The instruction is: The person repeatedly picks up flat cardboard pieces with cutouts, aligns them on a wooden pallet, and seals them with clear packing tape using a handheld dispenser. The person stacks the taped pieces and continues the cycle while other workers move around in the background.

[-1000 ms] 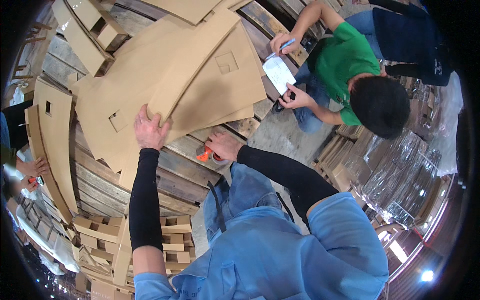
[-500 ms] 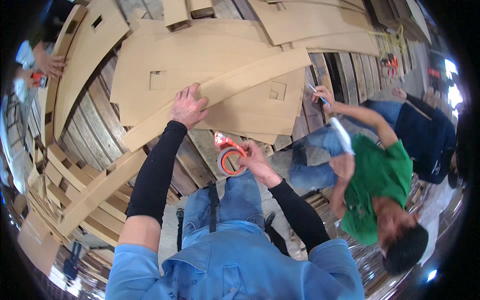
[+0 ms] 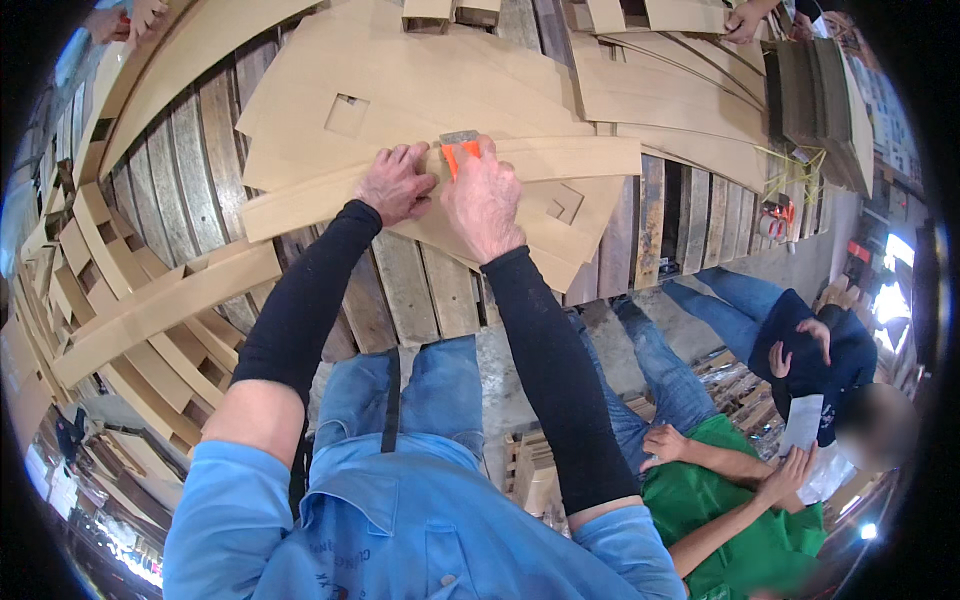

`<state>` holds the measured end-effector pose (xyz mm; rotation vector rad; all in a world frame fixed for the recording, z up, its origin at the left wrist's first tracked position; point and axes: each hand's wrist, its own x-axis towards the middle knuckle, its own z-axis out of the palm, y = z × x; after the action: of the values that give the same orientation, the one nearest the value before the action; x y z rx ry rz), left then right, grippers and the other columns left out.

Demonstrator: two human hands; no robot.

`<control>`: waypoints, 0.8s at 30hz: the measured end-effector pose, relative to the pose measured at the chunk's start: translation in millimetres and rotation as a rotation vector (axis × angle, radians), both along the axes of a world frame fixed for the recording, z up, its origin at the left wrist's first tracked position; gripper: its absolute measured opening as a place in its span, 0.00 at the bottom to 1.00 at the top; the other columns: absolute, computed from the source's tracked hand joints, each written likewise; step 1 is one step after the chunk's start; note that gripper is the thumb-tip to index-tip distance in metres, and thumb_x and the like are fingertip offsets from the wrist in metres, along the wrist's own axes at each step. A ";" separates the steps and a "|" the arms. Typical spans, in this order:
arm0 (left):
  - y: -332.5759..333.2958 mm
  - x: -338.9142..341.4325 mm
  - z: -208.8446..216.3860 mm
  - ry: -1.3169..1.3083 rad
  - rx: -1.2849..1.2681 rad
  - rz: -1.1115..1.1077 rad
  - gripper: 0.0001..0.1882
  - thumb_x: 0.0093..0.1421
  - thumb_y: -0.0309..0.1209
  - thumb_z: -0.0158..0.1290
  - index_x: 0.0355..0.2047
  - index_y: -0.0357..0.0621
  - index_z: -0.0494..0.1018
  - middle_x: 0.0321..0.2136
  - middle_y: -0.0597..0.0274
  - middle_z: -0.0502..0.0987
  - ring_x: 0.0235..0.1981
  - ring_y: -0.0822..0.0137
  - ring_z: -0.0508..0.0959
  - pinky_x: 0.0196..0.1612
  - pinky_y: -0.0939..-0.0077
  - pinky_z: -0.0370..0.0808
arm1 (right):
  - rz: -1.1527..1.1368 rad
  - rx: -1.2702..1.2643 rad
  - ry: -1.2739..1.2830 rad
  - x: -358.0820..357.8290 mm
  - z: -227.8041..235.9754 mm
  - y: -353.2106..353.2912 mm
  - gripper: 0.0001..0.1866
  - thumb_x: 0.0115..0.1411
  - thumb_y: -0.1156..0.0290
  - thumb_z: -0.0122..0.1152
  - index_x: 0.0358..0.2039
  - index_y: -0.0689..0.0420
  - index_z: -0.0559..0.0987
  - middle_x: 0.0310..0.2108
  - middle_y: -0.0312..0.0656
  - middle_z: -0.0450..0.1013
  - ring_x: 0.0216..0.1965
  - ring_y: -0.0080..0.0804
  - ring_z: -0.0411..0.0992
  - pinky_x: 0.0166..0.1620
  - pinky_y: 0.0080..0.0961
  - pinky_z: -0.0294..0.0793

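My left hand [image 3: 397, 184] presses flat on a folded brown cardboard sheet [image 3: 520, 160] lying on a wooden pallet surface [image 3: 405, 285]. Beside it, my right hand [image 3: 484, 195] grips an orange tape dispenser [image 3: 460, 148] whose grey front edge touches the cardboard. Both forearms wear black sleeves under a blue shirt. A larger cardboard sheet [image 3: 330, 85] with a square cut-out lies under and beyond my hands.
More flat cardboard pieces [image 3: 660, 90] and a stack of boards [image 3: 815, 95] lie at the far right. Folded cardboard strips [image 3: 165, 305] pile up at left. Two people [image 3: 790, 470] crouch at lower right, one holding a white paper [image 3: 803, 423]. Another person's hand [image 3: 745, 20] reaches in at top.
My right hand has carried the tape dispenser from near my body up onto the cardboard, next to my left hand. The view has swung, putting the two other people at lower right.
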<state>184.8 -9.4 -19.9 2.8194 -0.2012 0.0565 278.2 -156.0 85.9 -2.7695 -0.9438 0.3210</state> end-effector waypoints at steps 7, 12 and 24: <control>-0.3 -1.8 7.0 0.190 0.001 0.048 0.17 0.49 0.47 0.65 0.37 0.56 0.80 0.62 0.52 0.65 0.57 0.50 0.69 0.55 0.52 0.70 | -0.014 -0.002 0.150 -29.6 19.7 -43.6 0.26 0.49 0.74 0.68 0.52 0.55 0.82 0.58 0.53 0.70 0.35 0.56 0.80 0.39 0.46 0.83; -4.4 1.8 7.2 0.097 -0.067 0.038 0.16 0.49 0.43 0.65 0.35 0.53 0.79 0.63 0.51 0.64 0.59 0.50 0.69 0.58 0.49 0.69 | -0.037 0.073 0.102 -73.5 -2.5 -93.3 0.32 0.48 0.75 0.68 0.57 0.51 0.79 0.62 0.53 0.66 0.35 0.50 0.78 0.39 0.44 0.81; -20.7 55.0 22.4 0.366 -0.123 0.026 0.27 0.46 0.30 0.64 0.49 0.45 0.75 0.63 0.47 0.67 0.63 0.48 0.70 0.63 0.52 0.70 | -0.020 0.178 0.040 -68.2 -13.0 -91.1 0.34 0.48 0.74 0.69 0.60 0.51 0.78 0.65 0.50 0.64 0.39 0.49 0.76 0.40 0.42 0.82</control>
<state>239.9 -30.1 2.5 2.6501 -0.0731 -0.4228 210.0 -247.1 72.9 -2.6001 -0.8887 0.2737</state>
